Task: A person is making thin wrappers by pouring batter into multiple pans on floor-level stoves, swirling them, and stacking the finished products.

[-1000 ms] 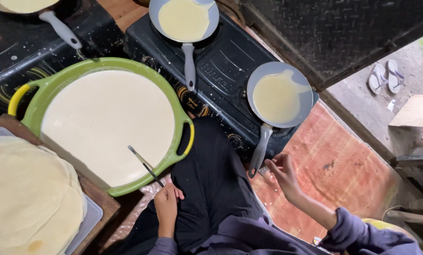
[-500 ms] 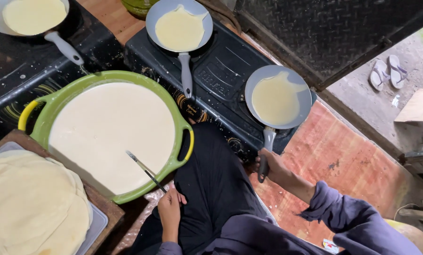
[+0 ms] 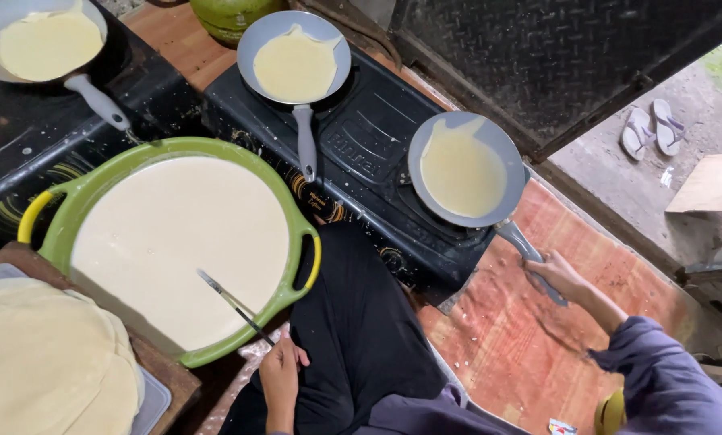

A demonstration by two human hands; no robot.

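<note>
Two hands at work, each on a different tool. R hand [image 3: 556, 272] is closed round the grey handle of the nearest frying pan [image 3: 467, 169], fingers [image 3: 538, 262] wrapped tight on the handle's lower end; pan itself sits on the right burner of the black stove [image 3: 369, 153], thin pale crepe spread across its base w/ a small tab running up to the rim. L hand [image 3: 280, 370] pinches the end of a thin metal ladle handle [image 3: 233, 304], fingers curled shut on it; the other end dips into the batter near the bowl's lower edge.

Bowl [image 3: 95, 189]: big, round, green w/ yellow grips, full of pale batter, just left of the stove, touching the person's black-clad lap at its right grip. Second pan [image 3: 296, 60] w/ crepe sits on the stove's left burner, handle pointing toward the bowl. Third pan [image 3: 43, 44] at top-left corner on another dark stove, also w/ crepe. Stack of cooked crepes [image 3: 43, 370] bottom-left on a pale tray over a wooden board.

Under the R hand: reddish mat [image 3: 538, 354] on the floor. Beyond, past a dark metal panel, a pair of sandals [image 3: 652, 125] on concrete outside; a green gas cylinder [image 3: 236, 12] at top edge.
</note>
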